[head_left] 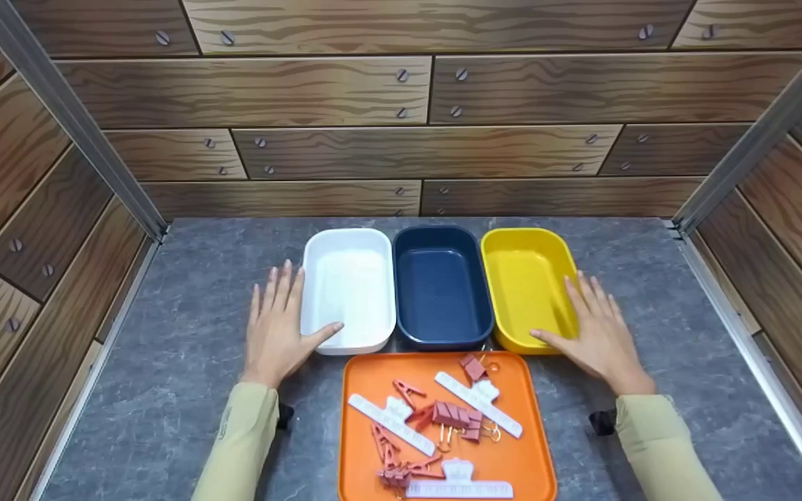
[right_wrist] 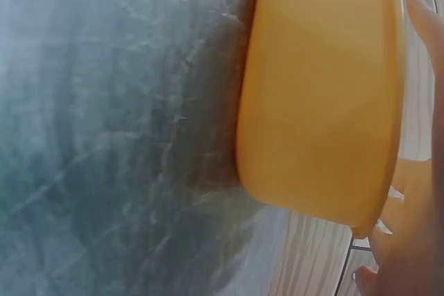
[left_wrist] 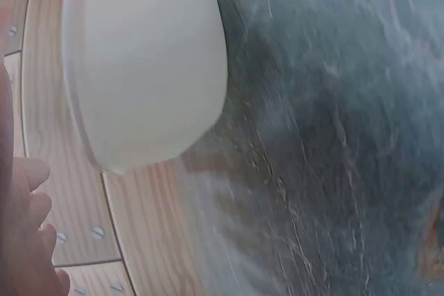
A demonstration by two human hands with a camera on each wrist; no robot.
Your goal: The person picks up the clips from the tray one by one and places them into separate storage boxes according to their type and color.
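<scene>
Nearest the camera: pale green sleeves (head_left: pixel 237 445), soft fabric, bottom edge. Room: plank-print walls (head_left: pixel 331 153), wood grain plus screw heads, grey metal struts (head_left: pixel 88 125) at the corners. Worktop (head_left: pixel 192 292): dark grey, stone-look, veined. Orange tray (head_left: pixel 533 473) on it at the front: shallow, rounded corners. Just beyond, three smooth rounded-rectangle bins in a row: white bin (head_left: pixel 349 292), navy bin (head_left: pixel 443 296), yellow bin (head_left: pixel 523 278). Left hand (head_left: pixel 279 341) released, fingers straight, beside the white bin, thumb over its near end. Right hand (head_left: pixel 599 341) likewise at the yellow bin. Tray load: white bar clips (head_left: pixel 477 405), dull-red binder clips (head_left: pixel 451 415) with gold wire handles, red pegs (head_left: pixel 409 392).
</scene>
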